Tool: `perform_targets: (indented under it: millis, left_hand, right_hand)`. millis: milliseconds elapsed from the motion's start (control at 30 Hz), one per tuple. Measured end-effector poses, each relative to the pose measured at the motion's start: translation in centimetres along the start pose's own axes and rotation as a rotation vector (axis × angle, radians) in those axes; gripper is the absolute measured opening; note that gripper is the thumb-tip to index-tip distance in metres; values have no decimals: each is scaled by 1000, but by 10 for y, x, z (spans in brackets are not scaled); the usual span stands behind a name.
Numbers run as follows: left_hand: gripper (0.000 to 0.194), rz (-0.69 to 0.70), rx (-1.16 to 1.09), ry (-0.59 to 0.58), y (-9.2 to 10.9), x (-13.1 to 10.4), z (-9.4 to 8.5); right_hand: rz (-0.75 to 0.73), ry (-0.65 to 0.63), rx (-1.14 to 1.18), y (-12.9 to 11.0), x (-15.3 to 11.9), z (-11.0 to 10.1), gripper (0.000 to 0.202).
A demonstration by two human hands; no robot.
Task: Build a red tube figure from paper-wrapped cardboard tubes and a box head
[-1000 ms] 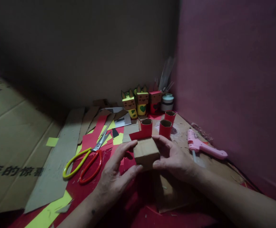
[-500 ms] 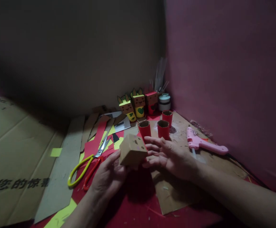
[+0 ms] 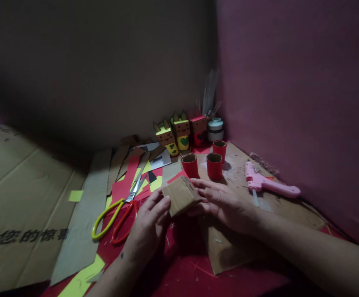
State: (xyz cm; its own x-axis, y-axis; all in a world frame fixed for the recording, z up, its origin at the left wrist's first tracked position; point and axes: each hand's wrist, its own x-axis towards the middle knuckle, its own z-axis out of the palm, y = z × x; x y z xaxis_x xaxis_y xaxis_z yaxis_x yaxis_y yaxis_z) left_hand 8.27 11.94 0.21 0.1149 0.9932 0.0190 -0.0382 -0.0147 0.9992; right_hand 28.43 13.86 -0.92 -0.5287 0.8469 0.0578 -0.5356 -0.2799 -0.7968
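Observation:
A small brown cardboard box [image 3: 180, 197] is between my two hands, tilted, with a plain side toward me and some red showing along its far edge. My left hand [image 3: 150, 220] grips its left side, thumb on the near face. Against the right side press the fingers of my right hand [image 3: 221, 202]; its fingertips are partly hidden behind the box. Just beyond stand red cardboard tubes [image 3: 214, 168], open at the top. Left of my left hand lie scissors [image 3: 126, 202] with one yellow and one red handle.
A pink glue gun [image 3: 266, 183] lies to the right, near the wall. Several box-headed figures [image 3: 182, 132] and a pale blue jar [image 3: 215, 130] stand at the back. Red and yellow paper scraps [image 3: 123, 183] cover the left. A large cardboard sheet [image 3: 21, 198] lies far left.
The box has turned in my hands: its face with drawn eyes and mouth no longer shows, and a plain side does. My left fingers have moved up onto it; my right hand has closed in.

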Motion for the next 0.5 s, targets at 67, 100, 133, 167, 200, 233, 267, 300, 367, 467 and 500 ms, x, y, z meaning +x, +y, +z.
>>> perform_targets:
  millis: [67,100,133,167,200,233,267,300,367,467,500]
  left_hand:
    - [40,4,30,-25,-2,-5,1]
    - [40,29,82,-47,-4,-7,1]
    - [42,76,150,-69,-6,-9,1]
    - [43,135,218,-87,-9,-11,0]
    - [45,196,271,-103,-12,-12,0]
    - [49,243,297,-114,-14,-13,-1]
    - [53,282,305,-118,-16,-14,-2]
    - [57,305,307,-125,-18,-15,-2]
    - [58,347,331,-137,-18,-15,-2]
    - [46,406,395,-143,-15,-14,-1]
    - [43,417,404,-146,-14,-14,-1]
  right_hand:
    - [-10,-8,-28,0,-1,0,58]
    - [-10,-10,-58,0,-1,1,58]
    - [-5,-5,-102,-1,-2,2,58]
    - [3,4,-156,-3,-3,3,58]
    - [12,15,-211,-4,-4,4,58]
    - [17,26,-257,-6,-5,5,58]
    - [12,35,-288,-8,-7,6,59]
    - [5,39,-309,-10,-7,7,60]
    - [-3,47,-356,-12,-9,7,60]
    - [0,83,-455,-12,-8,4,62]
    - [-6,82,-471,-11,-8,3,62]
